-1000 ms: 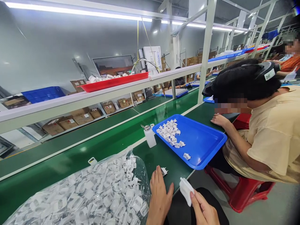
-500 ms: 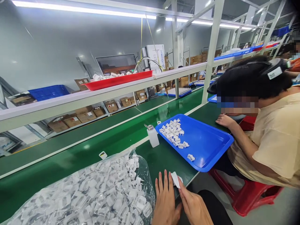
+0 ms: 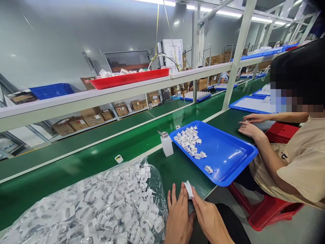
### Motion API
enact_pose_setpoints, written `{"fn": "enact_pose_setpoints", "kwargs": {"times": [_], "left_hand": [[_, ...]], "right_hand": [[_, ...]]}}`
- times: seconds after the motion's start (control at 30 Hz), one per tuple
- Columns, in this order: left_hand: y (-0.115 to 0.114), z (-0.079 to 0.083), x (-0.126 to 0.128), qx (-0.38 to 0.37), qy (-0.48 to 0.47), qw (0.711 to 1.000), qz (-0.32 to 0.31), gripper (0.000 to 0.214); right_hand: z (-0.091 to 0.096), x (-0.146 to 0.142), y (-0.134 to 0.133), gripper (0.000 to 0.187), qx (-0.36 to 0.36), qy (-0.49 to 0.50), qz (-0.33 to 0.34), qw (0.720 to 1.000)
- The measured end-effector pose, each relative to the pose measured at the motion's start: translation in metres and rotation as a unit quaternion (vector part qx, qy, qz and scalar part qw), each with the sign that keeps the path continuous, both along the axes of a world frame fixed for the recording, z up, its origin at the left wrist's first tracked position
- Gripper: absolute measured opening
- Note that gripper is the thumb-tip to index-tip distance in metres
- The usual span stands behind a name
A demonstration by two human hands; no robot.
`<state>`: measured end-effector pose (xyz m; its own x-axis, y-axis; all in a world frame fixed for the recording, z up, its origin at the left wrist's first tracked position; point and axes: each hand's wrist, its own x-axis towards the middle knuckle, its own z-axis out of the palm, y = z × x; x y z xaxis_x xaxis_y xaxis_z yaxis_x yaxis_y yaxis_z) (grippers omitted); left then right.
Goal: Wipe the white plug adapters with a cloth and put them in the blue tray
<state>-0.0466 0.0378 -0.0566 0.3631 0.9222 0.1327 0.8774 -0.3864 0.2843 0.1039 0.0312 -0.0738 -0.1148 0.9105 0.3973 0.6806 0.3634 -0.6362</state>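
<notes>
My right hand (image 3: 210, 215) pinches a folded white wipe (image 3: 188, 189) between thumb and fingers, above the near edge of the green bench. My left hand (image 3: 179, 211) is right beside it, fingers stretched forward, its index finger and partly hidden thumb around a small white charger plug mostly covered by the wipe and fingers. Left of my hands lies a clear plastic bag (image 3: 158, 179) full of white charger plugs (image 3: 101, 206). Beyond them, a blue tray (image 3: 223, 149) holds a loose heap of white plugs (image 3: 188, 139) at its left end.
A white pump bottle (image 3: 167, 145) stands left of the tray. Single white pieces lie on the green conveyor belt (image 3: 88, 169). A shelf above carries a red tray (image 3: 129, 79). At right a co-worker (image 3: 286, 145) sits near a red stool (image 3: 269, 206), hands at the bench.
The view has shifted slightly. My hands stay together, with the wipe pressed closer to my left index finger. The co-worker has leaned back to the right, and both their hands now show.
</notes>
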Motion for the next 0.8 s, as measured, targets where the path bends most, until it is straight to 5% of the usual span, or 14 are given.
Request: {"fn": "enact_pose_setpoints", "kwargs": {"times": [0.27, 0.57, 0.67, 0.8], "left_hand": [[-0.004, -0.014, 0.005, 0.087, 0.068, 0.994, 0.010, 0.077], [-0.003, -0.021, 0.002, 0.160, 0.100, 0.982, -0.009, 0.069], [0.000, -0.025, 0.001, 0.127, 0.094, 0.987, -0.009, 0.067], [0.004, -0.017, -0.002, 0.014, 0.090, 0.996, -0.001, 0.087]], "right_hand": [[0.006, 0.005, 0.011, 0.048, -0.034, -0.007, 0.000, 0.999], [-0.019, -0.006, -0.018, 0.056, 0.079, 0.000, 0.014, 0.997], [-0.015, -0.001, -0.027, 0.052, 0.087, 0.024, 0.040, 0.995], [-0.010, 0.020, -0.043, 0.053, -0.048, 0.141, -0.033, 0.988]]}}
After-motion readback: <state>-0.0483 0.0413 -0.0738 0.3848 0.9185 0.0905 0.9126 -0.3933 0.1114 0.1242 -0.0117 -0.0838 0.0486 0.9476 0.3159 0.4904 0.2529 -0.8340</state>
